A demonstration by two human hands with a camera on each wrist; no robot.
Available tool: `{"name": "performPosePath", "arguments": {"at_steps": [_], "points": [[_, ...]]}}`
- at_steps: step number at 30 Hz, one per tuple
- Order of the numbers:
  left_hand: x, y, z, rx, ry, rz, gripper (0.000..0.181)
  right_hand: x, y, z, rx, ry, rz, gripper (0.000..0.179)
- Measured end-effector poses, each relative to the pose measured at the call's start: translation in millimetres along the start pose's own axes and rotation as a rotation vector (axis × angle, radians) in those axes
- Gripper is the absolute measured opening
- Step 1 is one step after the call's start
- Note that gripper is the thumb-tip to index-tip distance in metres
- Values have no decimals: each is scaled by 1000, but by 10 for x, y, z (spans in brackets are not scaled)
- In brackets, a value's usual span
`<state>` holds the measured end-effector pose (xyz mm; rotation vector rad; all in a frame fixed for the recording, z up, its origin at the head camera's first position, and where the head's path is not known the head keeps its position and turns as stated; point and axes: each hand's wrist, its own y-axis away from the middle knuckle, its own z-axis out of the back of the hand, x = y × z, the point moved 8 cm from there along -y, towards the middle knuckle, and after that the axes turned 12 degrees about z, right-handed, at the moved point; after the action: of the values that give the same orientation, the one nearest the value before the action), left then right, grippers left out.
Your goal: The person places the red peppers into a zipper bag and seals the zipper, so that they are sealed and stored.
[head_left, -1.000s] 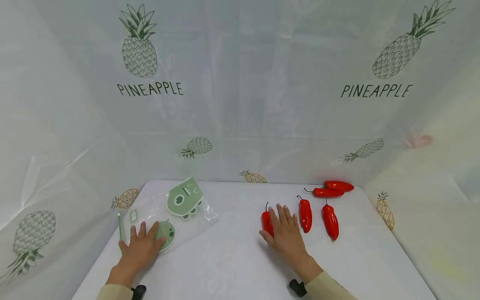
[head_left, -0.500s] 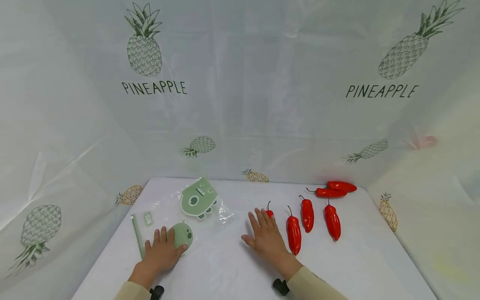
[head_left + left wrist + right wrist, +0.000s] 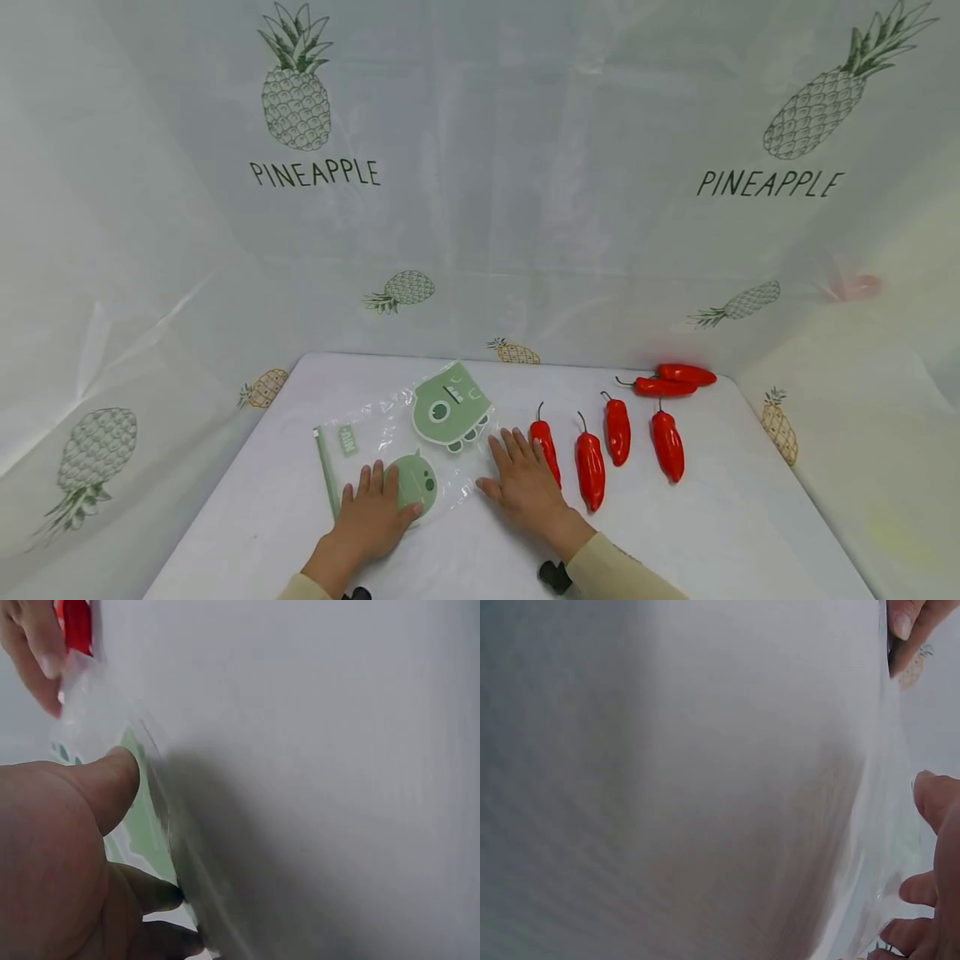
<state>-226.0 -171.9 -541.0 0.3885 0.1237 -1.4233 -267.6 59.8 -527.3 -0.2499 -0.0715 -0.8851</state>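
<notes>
A clear plastic bag printed with green cartoon dinosaurs lies flat on the white table, left of the middle. Along its left side runs a green strip. My left hand rests on the lower part of the bag, fingers spread, partly covering the lower dinosaur. In the left wrist view the left thumb lies over the green print close to the bag's edge. At the bag's right edge is my right hand, fingers extended. Just beyond its fingers, a red chili pepper has its lower end close to the hand.
Right of that pepper lie several more red chili peppers, among them a near one and one farther right. Two overlap at the back right corner, the rear one near the pineapple-printed curtain that encloses the table.
My left hand has slid the bag rightward across the table. My right hand has moved left off the chili peppers to the bag's edge, uncovering two of them.
</notes>
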Motion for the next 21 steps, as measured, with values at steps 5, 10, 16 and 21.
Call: {"name": "performPosePath", "arguments": {"at_steps": [5,10,16,21], "points": [[-94,104,-40,16,-18,-33,77,-37,-26,-12,19,40,7,73],[-209,250,-72,42,-32,-97,69,-94,-85,1,24,99,24,71],[-365,443,-138,100,-59,-177,65,-144,-191,-13,51,145,36,69],[-471,548,-245,139,-103,-228,64,-168,-262,-41,84,189,65,67]]}}
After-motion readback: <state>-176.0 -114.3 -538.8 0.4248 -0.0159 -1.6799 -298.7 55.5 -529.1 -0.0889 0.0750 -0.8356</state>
